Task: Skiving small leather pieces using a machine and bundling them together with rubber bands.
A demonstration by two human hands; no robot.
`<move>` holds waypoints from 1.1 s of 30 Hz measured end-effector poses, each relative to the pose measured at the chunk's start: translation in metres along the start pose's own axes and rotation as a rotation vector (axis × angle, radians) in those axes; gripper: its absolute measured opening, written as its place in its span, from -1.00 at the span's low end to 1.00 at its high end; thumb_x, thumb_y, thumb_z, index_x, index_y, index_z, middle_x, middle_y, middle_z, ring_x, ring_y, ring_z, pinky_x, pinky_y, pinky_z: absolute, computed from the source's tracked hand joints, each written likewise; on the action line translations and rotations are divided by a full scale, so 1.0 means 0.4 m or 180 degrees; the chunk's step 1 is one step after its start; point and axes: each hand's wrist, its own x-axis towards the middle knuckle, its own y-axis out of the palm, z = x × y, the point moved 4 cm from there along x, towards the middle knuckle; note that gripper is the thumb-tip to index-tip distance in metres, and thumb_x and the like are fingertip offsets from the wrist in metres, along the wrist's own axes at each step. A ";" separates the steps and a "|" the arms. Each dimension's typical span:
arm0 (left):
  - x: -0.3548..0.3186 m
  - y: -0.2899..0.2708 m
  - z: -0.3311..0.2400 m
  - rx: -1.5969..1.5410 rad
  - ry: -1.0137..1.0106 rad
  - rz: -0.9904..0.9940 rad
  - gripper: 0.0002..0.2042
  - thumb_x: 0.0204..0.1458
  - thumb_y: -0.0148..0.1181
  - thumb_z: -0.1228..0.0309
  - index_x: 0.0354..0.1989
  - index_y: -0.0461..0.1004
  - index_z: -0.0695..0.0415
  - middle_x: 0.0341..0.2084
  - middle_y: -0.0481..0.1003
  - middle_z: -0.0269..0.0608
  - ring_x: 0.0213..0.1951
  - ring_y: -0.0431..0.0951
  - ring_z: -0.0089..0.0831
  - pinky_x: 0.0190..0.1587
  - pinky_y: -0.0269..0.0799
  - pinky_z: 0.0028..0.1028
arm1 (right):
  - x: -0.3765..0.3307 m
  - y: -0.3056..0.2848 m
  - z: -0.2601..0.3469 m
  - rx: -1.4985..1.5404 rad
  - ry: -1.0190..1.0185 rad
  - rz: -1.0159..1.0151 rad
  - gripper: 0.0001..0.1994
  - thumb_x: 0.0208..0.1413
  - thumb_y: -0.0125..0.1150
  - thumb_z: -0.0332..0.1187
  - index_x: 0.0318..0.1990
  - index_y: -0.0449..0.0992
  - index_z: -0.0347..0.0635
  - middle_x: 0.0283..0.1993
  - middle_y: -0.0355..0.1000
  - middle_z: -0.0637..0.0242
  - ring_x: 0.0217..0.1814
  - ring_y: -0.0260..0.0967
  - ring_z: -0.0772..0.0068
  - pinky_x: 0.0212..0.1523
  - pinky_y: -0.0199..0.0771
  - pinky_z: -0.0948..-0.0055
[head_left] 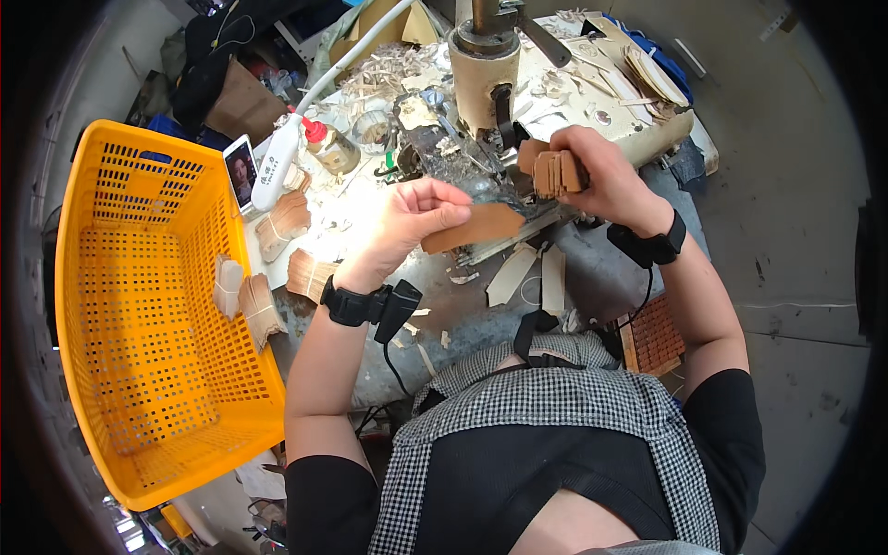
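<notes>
1. Left hand (pixel 407 217): the grip is a pinch, thumb against fingers, on one brown strip (pixel 477 229). We find this strip just on the near side of the machine post (pixel 486 88), over the worktop (pixel 370 365).

2. Right hand (pixel 610 176): the grip is closed around a brown stack (pixel 557 174) of similar pieces, to the right of the strip and well clear of the worktop's near edge.

3. Progress: we judge the work to be partway through. Several banded bundles (pixel 313 276) lie at left, beside the yellow basket (pixel 72 231), and seem to be finished lots; the pieces in both hands are not banded, so we take them as the portion left. (How many remain in the stack we cannot count, since the fingers cover part of it.)

4. Appearance: we see the strip as flat, thin and tan-brown, longer than wide, its right end tapering to a blunt point. The stacked pieces look darker, their edges layered unevenly, with one piece jutting out at the far left.
</notes>
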 end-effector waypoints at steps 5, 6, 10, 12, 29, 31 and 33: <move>0.022 -0.016 0.007 0.0184 0.0132 -0.0568 -0.86 0.02 0.28 0.48 -0.28 0.49 0.22 -0.44 0.56 -0.31 -0.44 0.53 -0.68 -0.37 0.43 -0.70 | -0.019 -0.019 -0.014 -0.0237 -0.0203 -0.0251 -0.46 -0.38 0.37 -0.57 -0.11 0.34 -0.19 -0.18 0.37 0.16 -0.11 0.32 0.02 -0.08 0.35 0.22; 0.028 -0.011 0.006 0.0240 0.0158 -0.0616 -0.86 0.02 0.28 0.48 -0.28 0.48 0.22 -0.44 0.56 -0.30 -0.46 0.53 -0.67 -0.40 0.43 -0.70 | -0.021 -0.019 -0.015 -0.0287 -0.0201 -0.0168 -0.46 -0.38 0.36 -0.57 -0.11 0.33 -0.19 -0.17 0.37 0.16 -0.09 0.32 0.03 -0.06 0.34 0.23; 0.055 -0.002 0.014 0.0535 0.0393 -0.0773 -0.84 0.01 0.29 0.47 -0.29 0.46 0.25 -0.47 0.56 -0.27 -0.52 0.53 -0.64 -0.48 0.43 -0.68 | -0.002 0.006 -0.002 -0.0317 -0.0473 0.0063 -0.46 -0.40 0.34 -0.59 -0.11 0.33 -0.18 -0.13 0.35 0.18 0.00 0.28 0.07 0.01 0.30 0.24; 0.049 0.014 0.004 0.0443 0.0193 -0.0784 -0.83 0.00 0.29 0.49 -0.30 0.45 0.28 -0.49 0.54 -0.25 -0.50 0.54 -0.60 -0.47 0.46 -0.66 | 0.012 0.024 0.012 -0.0414 -0.0636 0.0046 -0.46 -0.42 0.33 -0.59 -0.12 0.34 -0.17 -0.13 0.34 0.21 0.01 0.26 0.10 0.02 0.27 0.24; -0.050 0.140 0.117 0.0660 -0.0275 0.0231 -0.89 0.04 0.23 0.52 -0.29 0.46 0.24 -0.49 0.50 -0.36 -0.49 0.51 -0.66 -0.40 0.44 -0.68 | -0.133 -0.030 0.010 0.5269 0.1476 -0.0875 -0.56 -0.01 0.10 -0.26 -0.06 0.39 -0.48 -0.11 0.44 -0.04 0.01 0.43 0.12 0.16 0.38 0.26; -0.047 0.150 0.118 0.0737 -0.0273 0.0302 -0.89 0.04 0.23 0.53 -0.28 0.46 0.24 -0.49 0.50 -0.36 -0.49 0.50 -0.67 -0.40 0.44 -0.67 | -0.149 -0.021 -0.004 0.5670 0.1386 -0.0689 -0.52 0.01 0.07 -0.28 0.00 0.37 -0.55 -0.01 0.42 -0.19 0.09 0.41 0.02 0.19 0.36 0.23; -0.046 0.157 0.114 0.0753 -0.0285 0.0346 -0.89 0.04 0.24 0.53 -0.28 0.46 0.24 -0.49 0.50 -0.36 -0.48 0.50 -0.67 -0.39 0.44 -0.67 | -0.159 -0.012 -0.003 0.5790 0.1271 -0.0668 -0.51 0.01 0.07 -0.28 0.00 0.36 -0.56 -0.01 0.42 -0.20 0.08 0.42 0.00 0.19 0.35 0.23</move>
